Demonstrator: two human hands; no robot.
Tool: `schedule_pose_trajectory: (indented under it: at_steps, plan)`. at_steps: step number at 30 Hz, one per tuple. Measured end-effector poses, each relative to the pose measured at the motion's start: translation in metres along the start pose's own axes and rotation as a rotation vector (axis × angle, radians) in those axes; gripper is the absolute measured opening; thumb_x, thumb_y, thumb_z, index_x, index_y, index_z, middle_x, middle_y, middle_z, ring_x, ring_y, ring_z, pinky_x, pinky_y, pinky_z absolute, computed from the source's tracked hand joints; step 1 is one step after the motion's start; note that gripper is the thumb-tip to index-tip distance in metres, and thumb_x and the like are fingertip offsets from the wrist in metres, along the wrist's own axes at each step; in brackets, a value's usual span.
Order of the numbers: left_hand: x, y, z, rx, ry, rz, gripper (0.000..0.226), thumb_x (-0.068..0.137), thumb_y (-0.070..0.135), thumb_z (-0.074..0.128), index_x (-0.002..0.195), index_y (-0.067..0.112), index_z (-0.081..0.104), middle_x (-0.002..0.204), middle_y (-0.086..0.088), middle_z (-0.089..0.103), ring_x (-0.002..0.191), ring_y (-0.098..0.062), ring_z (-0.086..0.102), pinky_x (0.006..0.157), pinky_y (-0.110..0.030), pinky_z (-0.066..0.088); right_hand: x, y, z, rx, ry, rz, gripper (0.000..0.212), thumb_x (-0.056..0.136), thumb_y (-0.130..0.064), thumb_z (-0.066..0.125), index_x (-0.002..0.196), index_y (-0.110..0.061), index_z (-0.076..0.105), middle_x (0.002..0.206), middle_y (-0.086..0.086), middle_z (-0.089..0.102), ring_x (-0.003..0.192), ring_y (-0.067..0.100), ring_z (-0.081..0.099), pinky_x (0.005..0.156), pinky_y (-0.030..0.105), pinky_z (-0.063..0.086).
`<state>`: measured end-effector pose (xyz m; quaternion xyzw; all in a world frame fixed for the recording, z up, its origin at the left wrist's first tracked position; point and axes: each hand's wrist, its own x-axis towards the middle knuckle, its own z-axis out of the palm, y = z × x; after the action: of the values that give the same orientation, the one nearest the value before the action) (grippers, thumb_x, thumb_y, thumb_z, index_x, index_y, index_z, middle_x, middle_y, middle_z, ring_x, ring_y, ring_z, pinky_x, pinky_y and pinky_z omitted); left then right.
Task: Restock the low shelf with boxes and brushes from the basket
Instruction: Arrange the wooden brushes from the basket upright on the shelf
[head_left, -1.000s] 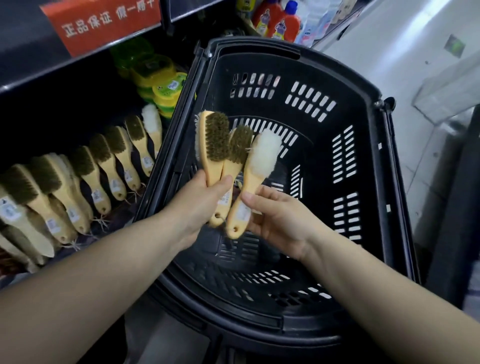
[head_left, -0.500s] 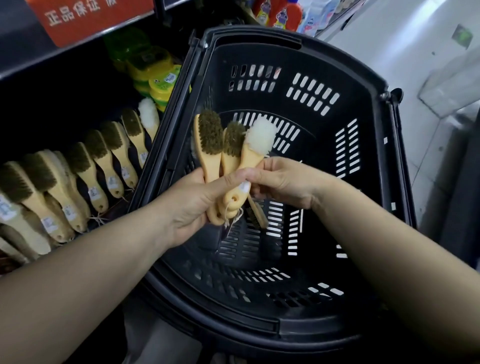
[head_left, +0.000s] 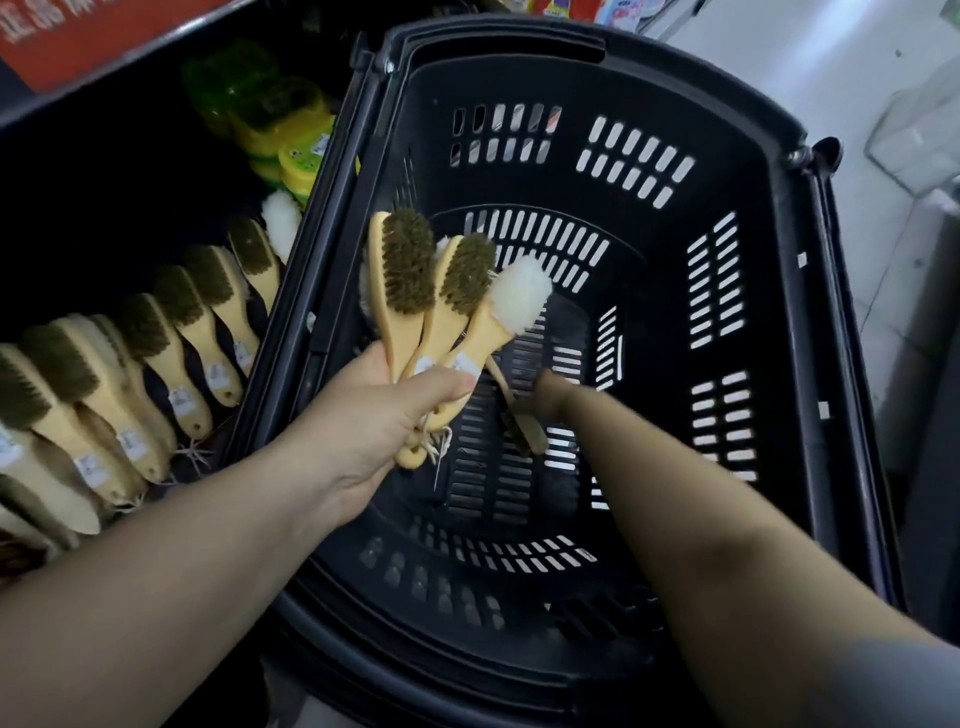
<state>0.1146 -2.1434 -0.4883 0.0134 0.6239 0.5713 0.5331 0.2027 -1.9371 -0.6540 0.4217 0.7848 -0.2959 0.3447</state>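
My left hand (head_left: 374, 415) grips the wooden handles of three brushes fanned out above the black basket (head_left: 769, 291): two with brown bristles (head_left: 410, 270) (head_left: 467, 275) and one with white wool (head_left: 519, 296). My right hand (head_left: 553, 392) is blurred and reaches down to the basket floor. There it is at a last brown-bristled brush (head_left: 524, 431) lying flat. The blur hides whether the fingers hold it. On the low shelf at left lies a row of several matching brushes (head_left: 156, 353).
Green and yellow round containers (head_left: 280, 130) sit on the shelf behind the brush row, against the basket's left wall. A red sign (head_left: 78, 36) runs along the shelf edge above. Pale floor tiles (head_left: 779, 62) lie beyond the basket to the right.
My right hand let go of the white brush, which now stays in my left hand's bundle. The right hand then dropped down into the basket toward the brush on its floor.
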Motion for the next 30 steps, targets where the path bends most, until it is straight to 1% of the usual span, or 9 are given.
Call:
schedule_pose_trajectory:
  at_steps: [2, 7, 10, 13, 16, 20, 22, 25, 30]
  plan:
    - [-0.002, 0.005, 0.002, -0.007, -0.048, 0.028, 0.036, 0.074, 0.015, 0.073, 0.108, 0.022, 0.062, 0.103, -0.01, 0.069, 0.089, -0.022, 0.052, 0.072, -0.033, 0.037, 0.01, 0.003, 0.043, 0.046, -0.048, 0.112, 0.062, 0.087, -0.031, 0.064, 0.133, -0.001, 0.035, 0.121, 0.014, 0.053, 0.103, 0.027, 0.058, 0.08, 0.031, 0.048]
    - [-0.001, 0.032, -0.001, -0.057, -0.045, 0.203, 0.043, 0.063, 0.021, 0.068, 0.105, 0.027, 0.061, 0.101, 0.001, 0.072, 0.093, -0.021, 0.056, 0.086, -0.039, 0.043, 0.017, -0.002, 0.066, 0.049, 0.048, 0.143, 0.053, 0.094, -0.025, 0.051, 0.137, -0.002, 0.03, 0.139, 0.02, 0.04, 0.125, 0.033, 0.045, 0.097, 0.036, 0.04]
    - [0.0, 0.037, -0.002, -0.047, -0.034, 0.225, 0.045, 0.064, 0.022, 0.068, 0.107, 0.029, 0.059, 0.103, 0.002, 0.071, 0.093, -0.02, 0.055, 0.083, -0.037, 0.044, 0.018, -0.006, 0.044, 0.091, 0.076, 0.112, 0.065, 0.089, -0.034, 0.059, 0.135, -0.001, 0.029, 0.133, 0.019, 0.045, 0.119, 0.034, 0.049, 0.09, 0.034, 0.043]
    - [-0.001, 0.035, 0.001, -0.011, -0.009, 0.243, 0.045, 0.063, 0.023, 0.068, 0.106, 0.029, 0.058, 0.099, 0.006, 0.072, 0.092, -0.017, 0.061, 0.078, -0.035, 0.045, 0.012, -0.01, 0.019, 0.233, 0.111, 0.047, 0.055, 0.091, -0.033, 0.055, 0.128, 0.002, 0.034, 0.115, 0.016, 0.053, 0.099, 0.03, 0.056, 0.074, 0.031, 0.05]
    - [-0.003, 0.038, 0.001, -0.019, -0.001, 0.242, 0.046, 0.063, 0.023, 0.068, 0.109, 0.028, 0.058, 0.102, 0.001, 0.072, 0.094, -0.021, 0.06, 0.083, -0.041, 0.041, 0.001, -0.013, 0.0, 0.284, 0.142, -0.013, 0.05, 0.091, -0.029, 0.055, 0.127, 0.004, 0.041, 0.113, 0.019, 0.056, 0.101, 0.033, 0.057, 0.086, 0.041, 0.049]
    - [-0.005, 0.051, -0.009, -0.035, 0.057, 0.308, 0.038, 0.065, 0.02, 0.068, 0.102, 0.027, 0.059, 0.085, 0.006, 0.07, 0.076, -0.016, 0.053, 0.066, -0.031, 0.038, -0.01, -0.02, 0.004, 0.157, 0.138, -0.142, 0.04, 0.09, -0.023, 0.058, 0.122, -0.005, 0.04, 0.122, 0.014, 0.053, 0.102, 0.026, 0.053, 0.076, 0.025, 0.034]
    - [-0.006, 0.054, -0.014, -0.044, 0.084, 0.322, 0.034, 0.068, 0.018, 0.069, 0.1, 0.026, 0.059, 0.079, 0.004, 0.064, 0.067, -0.013, 0.048, 0.057, -0.027, 0.036, -0.007, -0.029, 0.007, 0.269, 0.143, -0.159, 0.033, 0.092, -0.018, 0.054, 0.119, -0.004, 0.039, 0.124, 0.015, 0.053, 0.108, 0.028, 0.053, 0.078, 0.025, 0.036]
    - [-0.008, 0.053, -0.017, -0.061, 0.078, 0.312, 0.031, 0.073, 0.015, 0.069, 0.101, 0.025, 0.059, 0.087, -0.004, 0.058, 0.069, -0.013, 0.045, 0.062, -0.03, 0.033, 0.0, -0.046, 0.001, 0.421, 0.229, -0.105, 0.018, 0.095, -0.021, 0.049, 0.108, -0.011, 0.04, 0.126, 0.021, 0.053, 0.104, 0.026, 0.053, 0.09, 0.034, 0.04]
    - [-0.011, 0.048, -0.016, 0.005, 0.048, 0.324, 0.035, 0.069, 0.019, 0.071, 0.1, 0.027, 0.057, 0.074, 0.01, 0.068, 0.076, -0.022, 0.044, 0.053, -0.025, 0.033, 0.0, -0.06, 0.007, 0.391, 0.165, -0.191, 0.032, 0.095, -0.018, 0.049, 0.123, -0.006, 0.037, 0.12, 0.018, 0.054, 0.092, 0.024, 0.051, 0.072, 0.029, 0.037]
